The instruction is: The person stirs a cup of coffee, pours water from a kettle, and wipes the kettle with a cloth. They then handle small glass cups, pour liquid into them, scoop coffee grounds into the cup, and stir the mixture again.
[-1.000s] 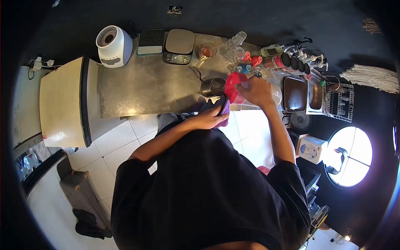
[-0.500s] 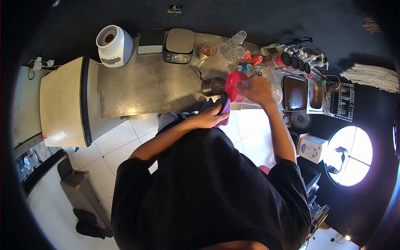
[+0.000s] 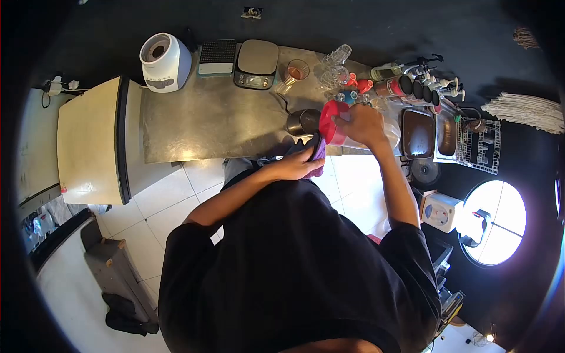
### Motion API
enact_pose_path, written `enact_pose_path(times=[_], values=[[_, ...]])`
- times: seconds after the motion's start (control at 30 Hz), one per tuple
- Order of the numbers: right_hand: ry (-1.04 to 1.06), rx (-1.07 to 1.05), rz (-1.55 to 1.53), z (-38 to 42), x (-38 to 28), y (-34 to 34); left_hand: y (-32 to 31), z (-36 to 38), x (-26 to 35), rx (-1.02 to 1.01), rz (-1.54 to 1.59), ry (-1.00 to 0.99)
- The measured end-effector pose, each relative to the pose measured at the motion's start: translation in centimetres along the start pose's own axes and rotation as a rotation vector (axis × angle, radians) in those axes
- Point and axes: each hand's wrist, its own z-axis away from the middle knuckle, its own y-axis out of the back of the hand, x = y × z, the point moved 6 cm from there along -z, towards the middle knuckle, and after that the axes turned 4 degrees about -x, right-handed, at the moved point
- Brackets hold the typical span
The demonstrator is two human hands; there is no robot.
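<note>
My left hand (image 3: 292, 166) is closed around the black handle of a dark metal pot (image 3: 302, 122), with a purple cloth (image 3: 318, 160) bunched against its fingers. The pot is at the counter's front edge, its round mouth turned toward the right. Just right of it, a red plastic container (image 3: 333, 122) is tipped on its side, its rim close to the pot. My right hand (image 3: 365, 125) has its fingers closed on the container's right side. Whether anything passes between the container and the pot is too small to make out.
On the steel counter (image 3: 206, 123) stand a white blender base (image 3: 166, 63), a kitchen scale (image 3: 256, 65) and a glass carafe (image 3: 293, 75). Glasses (image 3: 335, 70), red cups (image 3: 365, 85) and pump bottles (image 3: 438, 82) crowd the back right. A sink (image 3: 447, 138) lies farther right.
The view has shifted slightly. My right hand has turned a little on the red container, which stays beside the pot. My left hand keeps its hold.
</note>
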Motion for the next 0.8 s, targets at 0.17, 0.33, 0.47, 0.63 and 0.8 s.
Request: enact_pose_path(times=[0.17, 0.33, 0.47, 0.63, 0.8], values=[[-0.007, -0.094, 0.072, 0.1, -0.5, 0.0, 0.0, 0.5, 0.6, -0.028, 0.009, 0.043], [-0.005, -0.089, 0.075, 0.1, -0.7, 0.1, 0.2, 0.7, 0.7, -0.012, -0.024, 0.005], [-0.02, -0.088, 0.08, 0.2, -0.9, 0.3, 0.1, 1.0, 1.0, -0.015, 0.016, -0.007], [-0.031, -0.092, 0.084, 0.2, -1.0, 0.1, 0.2, 1.4, 1.2, -0.018, -0.013, 0.007], [-0.067, -0.111, 0.058, 0.5, -0.5, -0.2, 0.3, 2.1, 1.3, -0.016, 0.007, 0.007]])
